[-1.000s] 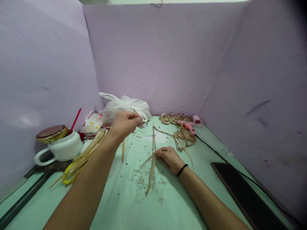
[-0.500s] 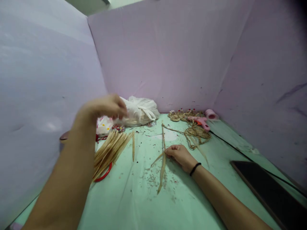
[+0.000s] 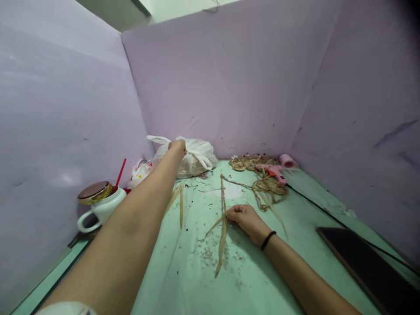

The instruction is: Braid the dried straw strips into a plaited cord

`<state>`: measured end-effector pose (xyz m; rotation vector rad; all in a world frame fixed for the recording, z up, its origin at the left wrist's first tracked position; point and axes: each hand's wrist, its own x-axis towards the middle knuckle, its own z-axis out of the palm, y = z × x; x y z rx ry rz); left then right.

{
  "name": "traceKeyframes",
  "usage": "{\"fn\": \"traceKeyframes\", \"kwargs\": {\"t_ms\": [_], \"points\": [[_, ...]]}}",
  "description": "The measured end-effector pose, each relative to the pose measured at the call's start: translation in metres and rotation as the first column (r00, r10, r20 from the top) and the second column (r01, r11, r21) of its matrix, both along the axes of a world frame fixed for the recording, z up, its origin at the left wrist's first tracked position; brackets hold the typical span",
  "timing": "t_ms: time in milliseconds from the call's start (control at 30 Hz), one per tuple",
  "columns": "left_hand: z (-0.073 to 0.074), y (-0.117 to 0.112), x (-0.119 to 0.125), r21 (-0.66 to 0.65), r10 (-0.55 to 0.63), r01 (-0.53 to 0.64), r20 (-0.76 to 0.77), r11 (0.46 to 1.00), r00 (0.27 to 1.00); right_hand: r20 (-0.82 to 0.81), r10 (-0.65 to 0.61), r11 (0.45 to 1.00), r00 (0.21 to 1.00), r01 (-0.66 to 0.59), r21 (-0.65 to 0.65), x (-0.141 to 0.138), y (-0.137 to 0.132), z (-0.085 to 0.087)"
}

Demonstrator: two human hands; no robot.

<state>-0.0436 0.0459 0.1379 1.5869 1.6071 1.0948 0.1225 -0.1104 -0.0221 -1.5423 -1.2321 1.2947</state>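
My right hand (image 3: 244, 221) pinches a braided straw cord (image 3: 223, 192) on the table, at the spot where loose flat strands (image 3: 222, 249) spread out below the fingertips. From there the cord runs up and across to a coiled heap of braid (image 3: 271, 188) at the right. My left hand (image 3: 178, 147) is stretched far forward, closed on the top of a tied white plastic bag (image 3: 200, 157) by the back wall; its fingertips are partly hidden. Beneath my left forearm, the bundle of dry straw strips (image 3: 173, 201) is mostly covered. A single strip (image 3: 181, 208) lies beside it.
A pink glue gun (image 3: 274, 171) with a black cable rests by the coils, near a pink tape roll (image 3: 288, 162). A dark flat tablet-like slab (image 3: 364, 262) lies at right. A white mug (image 3: 106, 208) with a round gold-rimmed item (image 3: 95, 192) stands left. Lilac panels surround the table.
My left hand has moved forward and right, from above the straw bundle onto the plastic bag. The white mug has come into view. My right hand keeps its pinch on the cord.
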Motion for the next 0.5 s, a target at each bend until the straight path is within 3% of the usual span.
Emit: {"fn": "traceKeyframes", "kwargs": {"t_ms": [67,100,167,233,267,333,400,433,500], "points": [[0.027,0.006,0.022,0.088,0.021,-0.014,-0.074,0.996,0.997,-0.001,0.014,1.0,1.0,-0.014,0.001,0.001,0.001,-0.002],[0.044,0.004,0.035,0.224,0.004,0.044,-0.211,0.974,0.977,0.002,0.019,1.0,1.0,-0.019,0.002,0.001,0.002,-0.003],[0.086,-0.007,0.059,0.509,0.065,0.189,-0.44,0.84,0.896,0.005,0.017,1.0,1.0,-0.017,0.012,0.002,0.004,-0.007],[0.13,-0.025,0.081,0.739,0.253,0.224,-0.473,0.636,0.844,0.001,0.011,1.0,1.0,-0.011,0.021,0.002,0.005,-0.01],[0.149,-0.036,0.089,0.782,0.279,0.263,-0.481,0.565,0.831,-0.001,0.011,1.0,1.0,-0.011,0.023,0.002,0.005,-0.011],[0.175,-0.053,0.101,0.822,0.321,0.299,-0.486,0.485,0.813,-0.004,0.016,0.999,1.0,-0.016,0.031,0.002,0.006,-0.012],[0.18,-0.059,0.107,0.795,0.341,0.389,-0.567,0.466,0.75,-0.008,0.016,0.999,1.0,-0.016,0.045,0.001,0.006,-0.013],[0.175,-0.056,0.11,0.765,0.34,0.417,-0.609,0.49,0.717,-0.009,0.011,0.999,1.0,-0.011,0.052,0.0,0.006,-0.013],[0.152,-0.041,0.115,0.718,0.261,0.398,-0.618,0.571,0.741,-0.007,0.0,0.998,1.0,0.0,0.06,0.0,0.005,-0.012]]}}
